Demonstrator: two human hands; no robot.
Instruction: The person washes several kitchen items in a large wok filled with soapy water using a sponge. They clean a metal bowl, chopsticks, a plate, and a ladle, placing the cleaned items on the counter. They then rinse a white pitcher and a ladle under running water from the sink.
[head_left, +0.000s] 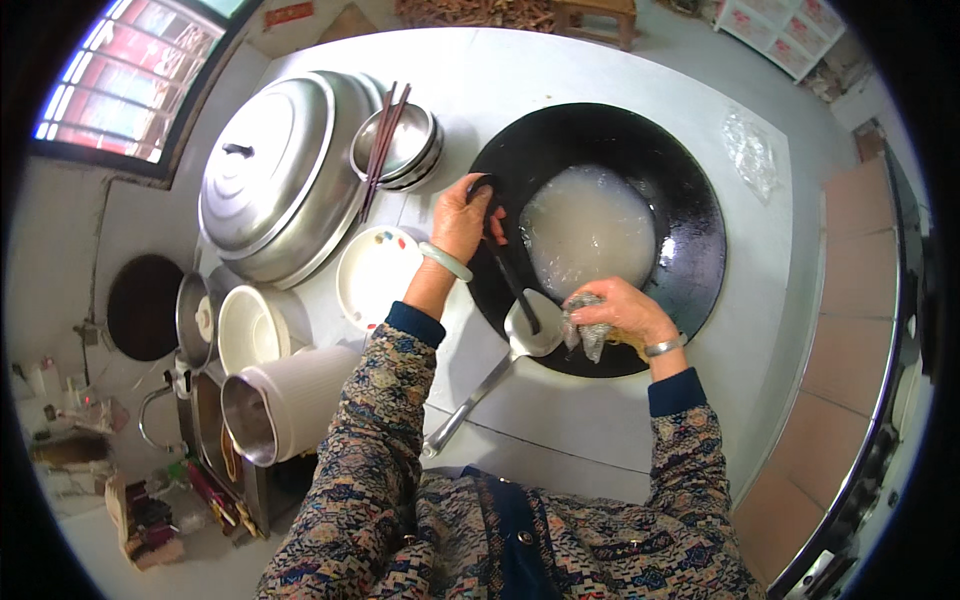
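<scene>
My left hand (459, 217) grips one end of a black long-handled utensil (510, 274) over the left side of a large black wok (686, 187). The utensil's lower end overlaps the blade of a metal wok spatula (480, 394), which leans across the near rim with its handle towards me. In my right hand (626, 306) is a crumpled grey cloth or scourer (589, 330), held just right of the spatula blade. Something yellowish (628, 342) shows beneath that hand, partly hidden. Cloudy whitish water (589, 225) lies in the wok's bottom.
Left of the wok stand stacked metal bowls (409, 142) with chopsticks (382, 154) across them, a white plate (375, 274) and a big domed aluminium lid (262, 169). Farther left are a cream pot (251, 330) and a ribbed container (300, 401). A clear plastic bag (750, 154) lies at right.
</scene>
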